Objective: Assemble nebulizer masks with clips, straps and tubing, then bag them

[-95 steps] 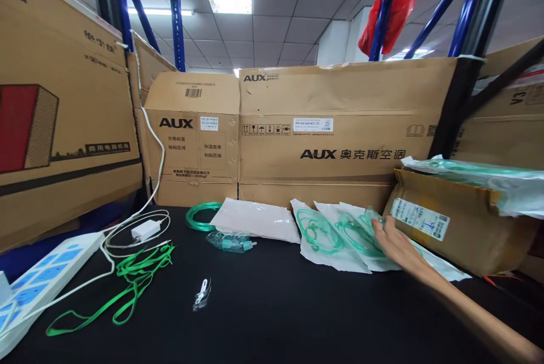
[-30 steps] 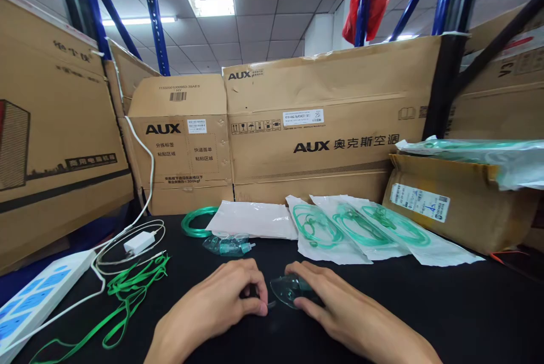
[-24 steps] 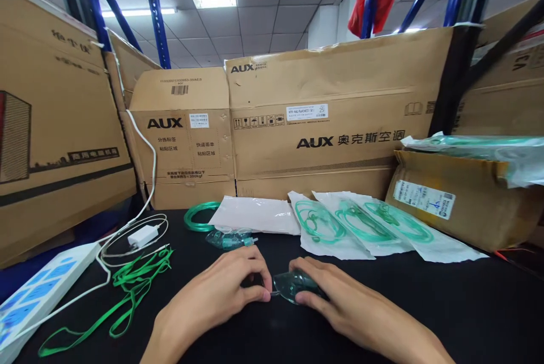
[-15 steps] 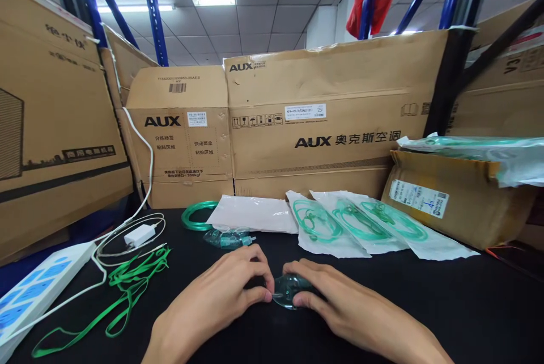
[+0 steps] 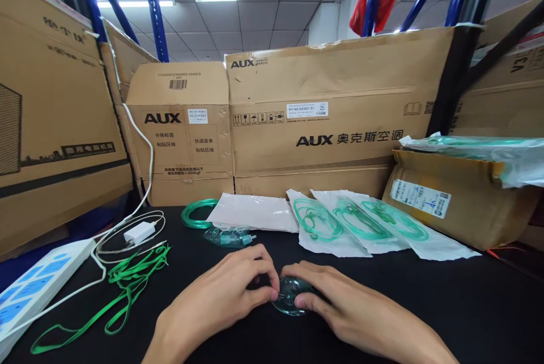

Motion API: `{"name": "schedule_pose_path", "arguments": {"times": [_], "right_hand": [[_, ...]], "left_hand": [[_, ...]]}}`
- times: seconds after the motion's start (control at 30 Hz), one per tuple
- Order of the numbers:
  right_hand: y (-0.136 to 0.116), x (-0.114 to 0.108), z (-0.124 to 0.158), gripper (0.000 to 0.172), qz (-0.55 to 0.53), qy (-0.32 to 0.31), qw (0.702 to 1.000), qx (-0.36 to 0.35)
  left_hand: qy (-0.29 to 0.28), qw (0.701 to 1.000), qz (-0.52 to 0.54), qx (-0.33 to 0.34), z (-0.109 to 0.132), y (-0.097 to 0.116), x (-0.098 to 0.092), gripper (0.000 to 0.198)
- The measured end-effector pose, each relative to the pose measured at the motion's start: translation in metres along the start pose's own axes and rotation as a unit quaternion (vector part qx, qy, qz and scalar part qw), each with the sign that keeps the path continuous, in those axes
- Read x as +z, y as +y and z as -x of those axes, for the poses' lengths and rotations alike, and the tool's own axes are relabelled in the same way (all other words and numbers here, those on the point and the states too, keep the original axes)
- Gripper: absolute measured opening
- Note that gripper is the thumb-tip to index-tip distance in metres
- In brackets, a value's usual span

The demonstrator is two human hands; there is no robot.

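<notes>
A clear green-tinted oxygen mask (image 5: 290, 303) lies low over the black table in front of me. My right hand (image 5: 317, 287) grips it from the right, thumb on the near side and fingers over the far side, hiding part of it. At the mask's left edge, my left hand (image 5: 253, 279) has thumb and forefinger pinched together on a small part of the mask. Its exact shape is hidden by the fingertips. Just beyond my left hand rests a clear bag-like piece with a green connector (image 5: 232, 237), beside a coil of green tubing (image 5: 193, 218).
White packs of green tubing (image 5: 318, 222) fan out at the back right, next to a white pouch (image 5: 255, 214). A cardboard box (image 5: 459, 199) stands at the right. Green straps (image 5: 138, 273), a white adapter (image 5: 140, 233) and a power strip (image 5: 42, 279) lie left. Large cartons (image 5: 340, 120) wall the back.
The mask has turned slightly, showing more of its round face toward me. My left fingertips have moved a little to the right, onto its edge. My right hand keeps its hold.
</notes>
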State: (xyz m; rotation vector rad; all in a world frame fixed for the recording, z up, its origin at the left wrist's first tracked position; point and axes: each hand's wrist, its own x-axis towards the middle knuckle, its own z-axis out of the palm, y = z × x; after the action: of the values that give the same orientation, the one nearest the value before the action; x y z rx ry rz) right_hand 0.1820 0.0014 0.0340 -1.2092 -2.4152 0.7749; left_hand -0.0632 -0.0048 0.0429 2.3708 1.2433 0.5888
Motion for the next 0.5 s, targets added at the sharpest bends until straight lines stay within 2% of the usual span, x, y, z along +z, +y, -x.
{"name": "schedule_pose_path", "arguments": {"times": [0.4,0.5], "right_hand": [[0.0019,0.0003,0.0003,0.044,0.008,-0.007,1.0,0.029],[0.0017,0.0008,0.0002,0.044,0.001,0.0,1.0,0.018]], "left_hand": [[0.0,1.0,-0.015,-0.011,-0.0021,-0.0026,0.0029,0.005],[0.007,1.0,-0.016,-0.013,-0.002,-0.0025,0.0036,0.004]]}}
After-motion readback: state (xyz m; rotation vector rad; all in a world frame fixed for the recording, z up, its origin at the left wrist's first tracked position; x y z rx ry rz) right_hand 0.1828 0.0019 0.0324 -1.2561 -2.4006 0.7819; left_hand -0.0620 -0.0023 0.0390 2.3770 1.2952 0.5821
